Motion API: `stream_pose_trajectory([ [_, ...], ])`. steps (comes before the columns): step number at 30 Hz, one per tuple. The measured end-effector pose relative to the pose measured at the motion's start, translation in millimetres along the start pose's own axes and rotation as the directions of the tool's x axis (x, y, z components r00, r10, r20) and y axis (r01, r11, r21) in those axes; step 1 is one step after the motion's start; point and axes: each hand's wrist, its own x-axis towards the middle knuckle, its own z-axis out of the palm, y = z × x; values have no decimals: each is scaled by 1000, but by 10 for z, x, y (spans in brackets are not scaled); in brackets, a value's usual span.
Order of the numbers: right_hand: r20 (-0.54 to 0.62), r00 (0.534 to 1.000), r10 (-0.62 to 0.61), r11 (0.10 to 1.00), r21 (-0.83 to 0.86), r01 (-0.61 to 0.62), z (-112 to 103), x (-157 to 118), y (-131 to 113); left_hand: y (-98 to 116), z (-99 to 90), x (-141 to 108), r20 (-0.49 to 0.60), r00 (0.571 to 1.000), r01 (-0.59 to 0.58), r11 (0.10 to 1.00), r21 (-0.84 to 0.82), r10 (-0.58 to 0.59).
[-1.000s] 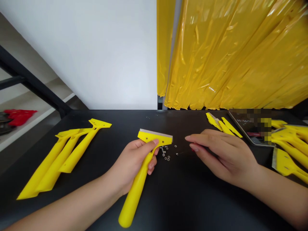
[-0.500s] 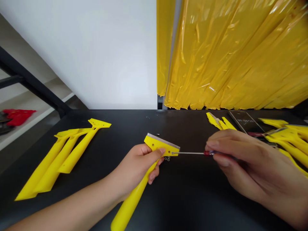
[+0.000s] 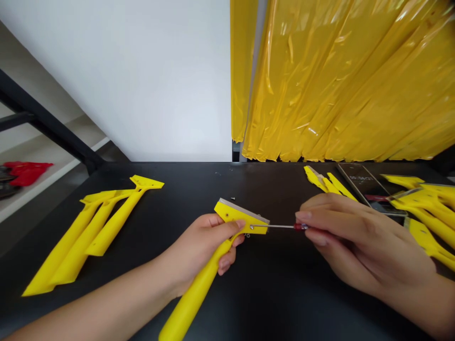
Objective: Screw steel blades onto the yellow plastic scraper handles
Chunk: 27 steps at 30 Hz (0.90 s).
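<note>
A yellow scraper (image 3: 199,289) with a metal blade edge along its head is gripped near the neck by my left hand (image 3: 206,241), thumb pressed on the flat face. In my right hand (image 3: 351,241) is a thin screwdriver (image 3: 280,226) with a red handle end, pinched between thumb and fingers. A small screw (image 3: 252,227) sits on its tip, right at a hole in the scraper head; whether it has entered the hole I cannot tell. Small nuts (image 3: 248,235) lie behind the head, partly hidden, and a loose screw (image 3: 232,198) lies beyond it.
Several yellow scraper handles (image 3: 103,222) lie at the left of the black table (image 3: 142,308). At the right are more yellow scrapers (image 3: 426,199), yellow pieces (image 3: 320,180) and a phone (image 3: 359,177) showing a timer. Yellow plastic sheeting (image 3: 341,85) hangs behind.
The screwdriver tip with the screw has moved slightly left, now at the hole in the scraper head. My right hand shifted left with it; the scraper head moved slightly right.
</note>
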Motion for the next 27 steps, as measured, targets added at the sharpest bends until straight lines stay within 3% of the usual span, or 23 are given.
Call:
stream_pose_trajectory([
  [12,-55,998,-26,999,42,29,34,-15,40,17,-20,4,30,999,10,1000,-17,-9],
  [20,-47,996,-80,996,24,81,27,14,14,1,-32,15,0,1000,0,1000,-31,0],
  [27,-15,989,-144,989,-16,144,19,23,-66,-41,23,21,-83,994,-61,997,51,66],
])
